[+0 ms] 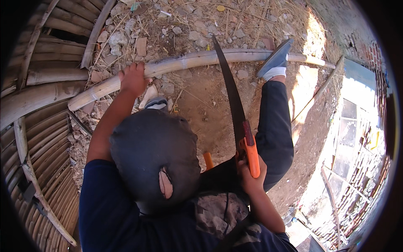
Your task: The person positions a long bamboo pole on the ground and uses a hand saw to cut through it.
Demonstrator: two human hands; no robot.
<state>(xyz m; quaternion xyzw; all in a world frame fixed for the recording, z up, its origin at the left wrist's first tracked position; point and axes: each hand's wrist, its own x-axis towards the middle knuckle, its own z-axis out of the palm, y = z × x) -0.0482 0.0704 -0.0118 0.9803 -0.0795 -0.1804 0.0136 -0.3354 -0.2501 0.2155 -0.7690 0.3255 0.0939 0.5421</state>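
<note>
A long pale bamboo pole (168,66) lies across the ground in front of me. My left hand (134,80) grips it near its left end, fingers over the top. In my right hand (253,174) is a hand saw (231,88), held by its orange handle with the dark blade pointing away from me. The blade crosses over the pole in view; whether it touches the bamboo I cannot tell. A blue-grey shoe (275,61) on my right foot rests on the pole's right part. A rounded dark form (153,143) with a tear, apparently my bent left knee, hides part of the ground.
Split-bamboo slats (50,134) line the left side. Stones and rubble (117,40) with dry straw are scattered beyond the pole. A brick wall (373,54) stands at the right, partly in glare. Between my legs shows a short orange object (208,161), its kind unclear.
</note>
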